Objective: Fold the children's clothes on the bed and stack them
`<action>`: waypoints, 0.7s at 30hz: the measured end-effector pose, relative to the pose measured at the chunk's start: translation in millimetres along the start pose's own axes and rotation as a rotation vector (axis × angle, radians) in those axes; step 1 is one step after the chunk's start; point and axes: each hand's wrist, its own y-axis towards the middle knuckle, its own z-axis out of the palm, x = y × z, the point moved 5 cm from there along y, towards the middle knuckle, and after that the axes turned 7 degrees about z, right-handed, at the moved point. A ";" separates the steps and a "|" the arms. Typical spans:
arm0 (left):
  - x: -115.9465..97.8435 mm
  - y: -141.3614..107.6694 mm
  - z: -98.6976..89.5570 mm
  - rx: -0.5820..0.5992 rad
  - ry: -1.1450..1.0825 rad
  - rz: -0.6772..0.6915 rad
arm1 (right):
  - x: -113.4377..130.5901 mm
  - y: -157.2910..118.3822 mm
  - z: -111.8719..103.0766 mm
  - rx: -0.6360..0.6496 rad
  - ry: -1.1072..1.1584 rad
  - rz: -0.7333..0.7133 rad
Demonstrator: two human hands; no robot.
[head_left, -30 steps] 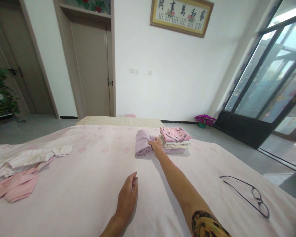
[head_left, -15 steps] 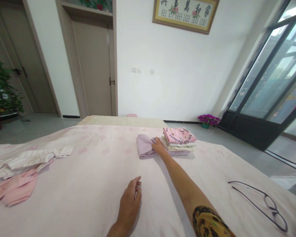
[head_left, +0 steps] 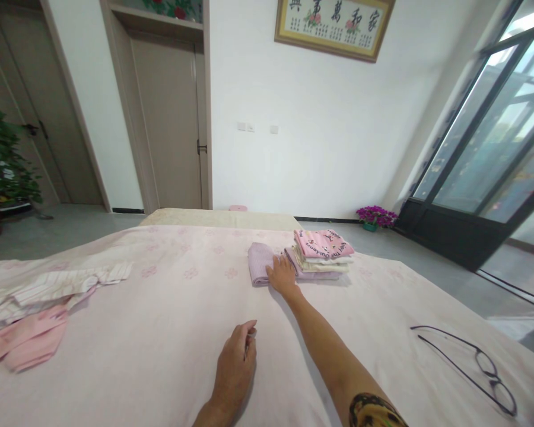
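My right hand (head_left: 282,274) lies flat, fingers spread, on a folded lavender garment (head_left: 260,265). To its right stands a stack of folded clothes, with a pink printed shirt (head_left: 324,244) on top, cream and white layers (head_left: 324,265) below, and a lavender piece (head_left: 320,276) at the bottom. That lavender layer reaches out toward my right hand; whether it joins the folded garment is hidden. Nearer to me, my left hand (head_left: 235,362) rests on the pale pink bed sheet (head_left: 151,332), fingers loosely bent and apart, holding nothing.
At the left lie a striped cream garment (head_left: 48,290) and a pink garment (head_left: 31,341), both crumpled. Black-framed glasses (head_left: 485,370) sit on the sheet at the right. Beyond the bed are a wall, doors, a green plant (head_left: 6,160) and purple flowers (head_left: 376,217).
My right hand has let go of the lavender fold it pinched and now lies flat with fingers spread. The fold has been laid flatter. My left hand has barely moved.
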 end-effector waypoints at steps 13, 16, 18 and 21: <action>-5.3 -0.5 -1.9 0.021 0.042 0.038 | -5.4 14.1 4.0 0.089 -0.017 -0.070; -5.5 -0.2 -1.8 0.027 0.049 0.050 | -7.0 17.8 4.4 0.106 -0.013 -0.078; -6.0 0.0 -1.9 0.031 0.052 0.057 | -9.7 19.1 4.8 0.137 -0.006 -0.107; -7.7 0.1 -1.6 0.045 0.059 0.069 | -14.2 20.4 3.4 0.183 0.000 -0.156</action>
